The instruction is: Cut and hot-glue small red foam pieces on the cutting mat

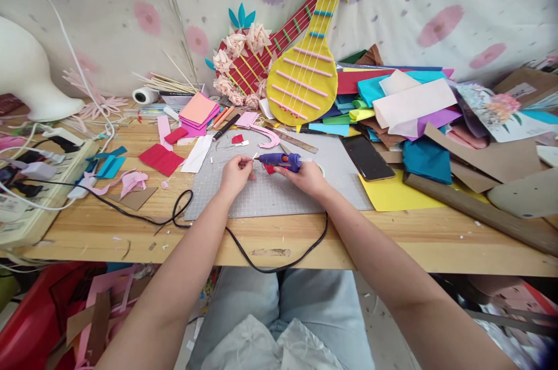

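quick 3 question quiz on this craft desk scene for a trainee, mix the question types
1. True or false: the right hand holds the blue glue gun with its nozzle pointing toward the left hand.
2. Multiple choice: what lies on the grey cutting mat just right of the hands? A) a black phone B) a pair of scissors C) a mug
3. Fill in: the glue gun's black cord hangs over the front edge of the wooden ____.

Key
1. True; the left hand pinches a small piece at the nozzle tip.
2. A, the black phone lies flat, screen dark.
3. table
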